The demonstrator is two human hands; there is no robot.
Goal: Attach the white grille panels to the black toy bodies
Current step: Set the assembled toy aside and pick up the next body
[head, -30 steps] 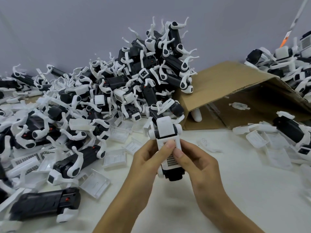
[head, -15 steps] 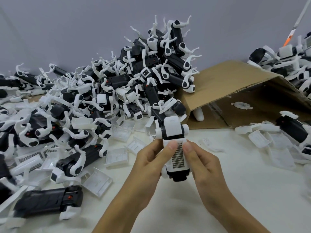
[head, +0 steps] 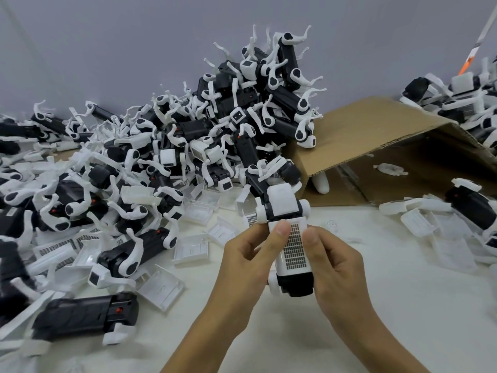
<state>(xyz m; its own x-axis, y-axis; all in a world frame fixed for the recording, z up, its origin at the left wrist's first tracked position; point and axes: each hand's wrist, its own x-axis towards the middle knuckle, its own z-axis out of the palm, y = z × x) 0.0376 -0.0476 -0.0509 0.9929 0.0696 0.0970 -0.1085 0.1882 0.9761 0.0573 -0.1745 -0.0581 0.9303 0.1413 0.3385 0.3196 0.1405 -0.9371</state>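
I hold one black toy body [head: 298,285] with white wheels upright above the table, between both hands. A white grille panel [head: 295,249] lies along its top face. My left hand [head: 251,261] grips the body from the left, thumb pressing the panel's upper left edge. My right hand [head: 336,267] grips it from the right, thumb on the panel's upper right edge. Loose white grille panels [head: 191,249] lie on the table to the left.
A tall heap of black-and-white toy bodies [head: 242,125] fills the left and back. A lone black body [head: 86,317] lies at the near left. An open cardboard box [head: 376,146] lies on its side at right, more toys [head: 468,208] beside it.
The toy has risen slightly and both thumbs have slid up the grille panel toward its top end. The view has shifted a little.
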